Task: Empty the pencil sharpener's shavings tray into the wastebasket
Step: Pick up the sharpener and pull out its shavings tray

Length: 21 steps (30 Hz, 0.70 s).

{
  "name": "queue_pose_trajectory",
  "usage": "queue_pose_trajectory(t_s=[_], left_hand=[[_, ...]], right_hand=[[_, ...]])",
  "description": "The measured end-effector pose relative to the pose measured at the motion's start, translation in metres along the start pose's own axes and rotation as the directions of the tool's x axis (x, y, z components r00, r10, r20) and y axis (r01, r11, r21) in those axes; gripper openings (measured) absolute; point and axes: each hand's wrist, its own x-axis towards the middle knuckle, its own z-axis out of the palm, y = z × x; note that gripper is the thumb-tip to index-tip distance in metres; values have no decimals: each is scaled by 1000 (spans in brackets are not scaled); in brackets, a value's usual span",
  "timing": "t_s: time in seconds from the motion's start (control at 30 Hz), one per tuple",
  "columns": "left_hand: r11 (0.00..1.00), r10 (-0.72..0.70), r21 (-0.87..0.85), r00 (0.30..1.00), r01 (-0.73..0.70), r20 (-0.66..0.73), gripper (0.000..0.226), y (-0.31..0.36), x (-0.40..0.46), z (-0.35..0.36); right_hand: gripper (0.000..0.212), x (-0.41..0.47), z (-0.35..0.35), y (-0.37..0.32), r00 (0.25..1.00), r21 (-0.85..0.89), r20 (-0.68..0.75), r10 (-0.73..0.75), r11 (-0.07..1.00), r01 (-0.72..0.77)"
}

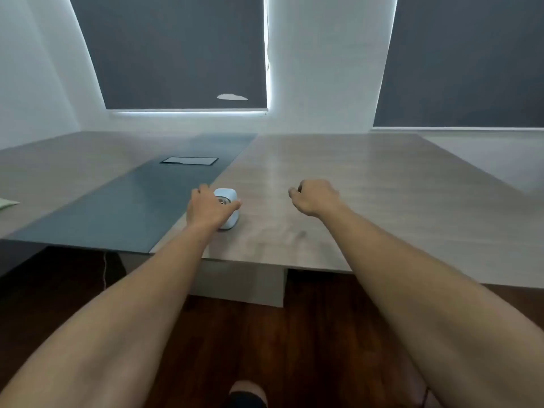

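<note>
A small pale blue pencil sharpener [228,198] with a metal hole on top stands on the wooden table [353,201], close to the front edge. My left hand [207,209] wraps around it from the left, thumb across its front, and hides its left side. My right hand [315,197] hovers over the table to the right of the sharpener, well apart from it, with its fingers curled in and nothing visible in them. No wastebasket is in view, and I cannot make out the shavings tray.
A dark grey inlay [123,207] with a rectangular cable hatch [190,161] runs down the table to the left of the sharpener. A pale green sheet [7,204] pokes in at the far left. Below lies dark wooden floor [294,348], with my foot [247,393].
</note>
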Motion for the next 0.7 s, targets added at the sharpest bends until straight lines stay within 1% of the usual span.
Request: queue_pose_trajectory(t_s=[0.13,0.23,0.33,0.4,0.47,0.5,0.53,0.57,0.6,0.63,0.7], left_hand=[[991,-98,-92,995,100,17,88,-9,12,14],[984,-135,-120,991,133,-8,80,-15,23,26],[979,-152,-147,988,144,-42,72,-18,28,31],[962,-187,-213,981,174,-47,65,-16,30,31],[914,-243,-339,970,224,-15,58,-15,33,31],[861,-276,-437,961,259,25,57,-13,35,30],[784,-306,-542,948,303,86,58,-10,36,30],[705,-324,-619,934,345,151,57,-7,36,29],[644,-319,-666,923,376,213,51,-3,34,29],[609,-300,-687,917,396,262,42,1,32,29],[596,-244,-684,906,421,345,30,10,26,30]], right_hand=[[49,7,20,-5,1000,-5,25,10,1000,-10],[50,16,33,-6,1000,-8,19,-8,1000,8],[48,20,41,-5,1000,32,2,-23,999,23],[46,22,45,-6,1000,98,-1,-18,995,18],[43,23,45,-9,999,267,37,31,963,-40],[42,22,44,-12,993,382,90,71,919,-100],[41,21,41,-16,978,498,177,110,847,-185],[43,20,38,-19,944,585,302,135,756,-295],[50,16,34,-21,894,631,427,132,664,-400],[58,11,30,-22,847,648,521,101,599,-470],[70,4,26,-19,792,671,609,28,514,-534]])
